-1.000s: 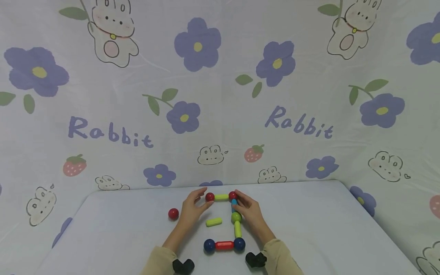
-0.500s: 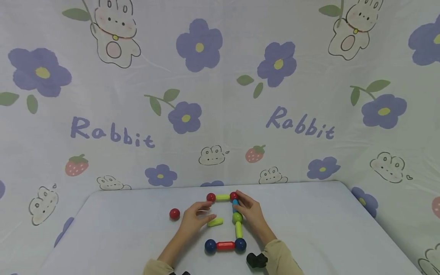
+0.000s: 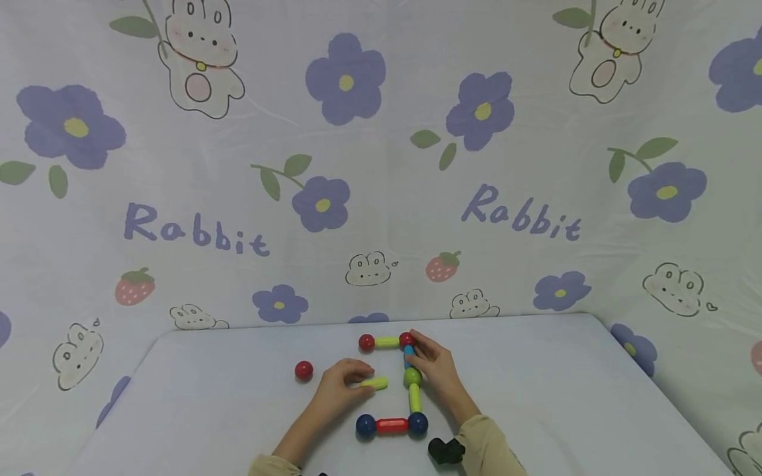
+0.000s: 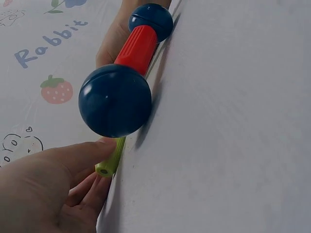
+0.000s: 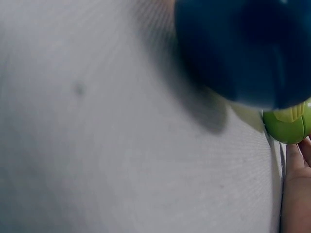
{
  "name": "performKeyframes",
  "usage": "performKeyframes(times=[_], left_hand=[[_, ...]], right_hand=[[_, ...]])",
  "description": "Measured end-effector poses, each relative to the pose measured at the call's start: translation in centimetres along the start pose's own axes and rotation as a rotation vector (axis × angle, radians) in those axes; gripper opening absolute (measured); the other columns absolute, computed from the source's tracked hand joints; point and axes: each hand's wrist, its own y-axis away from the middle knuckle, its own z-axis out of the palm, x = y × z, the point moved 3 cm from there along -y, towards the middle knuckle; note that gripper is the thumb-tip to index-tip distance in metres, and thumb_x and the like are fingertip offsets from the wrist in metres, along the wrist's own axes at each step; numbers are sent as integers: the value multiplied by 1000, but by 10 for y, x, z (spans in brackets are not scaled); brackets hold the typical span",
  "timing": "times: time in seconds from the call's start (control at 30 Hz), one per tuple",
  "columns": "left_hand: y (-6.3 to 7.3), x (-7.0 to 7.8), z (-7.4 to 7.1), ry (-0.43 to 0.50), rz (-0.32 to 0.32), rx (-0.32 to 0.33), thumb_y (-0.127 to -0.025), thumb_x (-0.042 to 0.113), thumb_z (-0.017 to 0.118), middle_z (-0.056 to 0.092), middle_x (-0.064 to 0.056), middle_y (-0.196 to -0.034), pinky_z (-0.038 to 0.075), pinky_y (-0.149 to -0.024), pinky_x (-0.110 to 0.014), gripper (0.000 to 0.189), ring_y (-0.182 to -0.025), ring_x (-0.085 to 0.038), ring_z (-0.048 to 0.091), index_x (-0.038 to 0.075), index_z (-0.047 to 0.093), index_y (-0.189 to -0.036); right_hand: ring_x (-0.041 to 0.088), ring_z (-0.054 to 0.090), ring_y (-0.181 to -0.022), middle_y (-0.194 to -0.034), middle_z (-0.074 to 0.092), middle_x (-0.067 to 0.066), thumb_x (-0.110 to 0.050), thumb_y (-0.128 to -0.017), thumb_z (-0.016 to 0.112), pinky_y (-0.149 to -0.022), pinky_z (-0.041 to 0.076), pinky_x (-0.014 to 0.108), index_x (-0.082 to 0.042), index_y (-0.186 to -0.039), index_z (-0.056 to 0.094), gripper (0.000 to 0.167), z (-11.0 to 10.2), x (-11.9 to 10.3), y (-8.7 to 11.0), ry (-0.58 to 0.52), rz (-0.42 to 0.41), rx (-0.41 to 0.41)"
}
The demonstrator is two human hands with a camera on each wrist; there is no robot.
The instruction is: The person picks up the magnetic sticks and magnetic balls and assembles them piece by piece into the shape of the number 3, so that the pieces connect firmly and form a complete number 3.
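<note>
My left hand pinches a loose yellow-green toy rod by its left end, thumb on the near side. In the left wrist view that rod shows between thumb and fingers, partly behind a blue ball. My right hand holds the linked chain at its far right corner, index finger by a red ball and thumb at the blue rod. From there the chain runs through a green ball and another yellow-green rod to a dark blue ball.
A red rod joins the near dark blue balls. At the far side, a yellow-green rod links to a second red ball. One loose red ball lies left of my left hand. Patterned cloth hangs behind the white table.
My left hand has left the far left red ball, come toward me and taken hold of the loose yellow-green rod. My right hand stays at the chain's far right corner.
</note>
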Motion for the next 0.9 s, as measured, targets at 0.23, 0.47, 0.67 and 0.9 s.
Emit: performKeyframes(times=[0.23,0.47,0.67,0.9], left_hand=[[1,1,2,-53,9,16,-72,14,74,57,5,-102,44,-81,-23,24,-93,-11,56,11,68,-96],[0,4,1,-2,13,6,-75,11,72,60,4,-101,44,-82,-23,25,-95,-12,55,12,68,-99],[-2,3,3,2,24,6,-76,12,71,62,5,-98,45,-80,-26,24,-91,-12,56,15,67,-99],[-7,4,7,-18,25,12,-76,17,71,61,9,-97,44,-80,-27,23,-93,-11,56,20,67,-99]], right_hand=[[15,38,-121,-132,44,5,3,-77,64,-90,34,18,-4,-127,48,53,-1,0,1,-1,2,-1],[16,38,-121,-132,43,7,3,-78,64,-91,33,19,-3,-127,48,53,-2,-1,2,-6,-6,-11],[19,37,-122,-133,43,10,4,-78,64,-93,33,23,-1,-128,47,53,-2,-1,1,-4,-12,-17],[15,38,-121,-132,44,4,1,-78,64,-92,33,20,-4,-128,48,53,-1,-1,1,6,14,-8]])
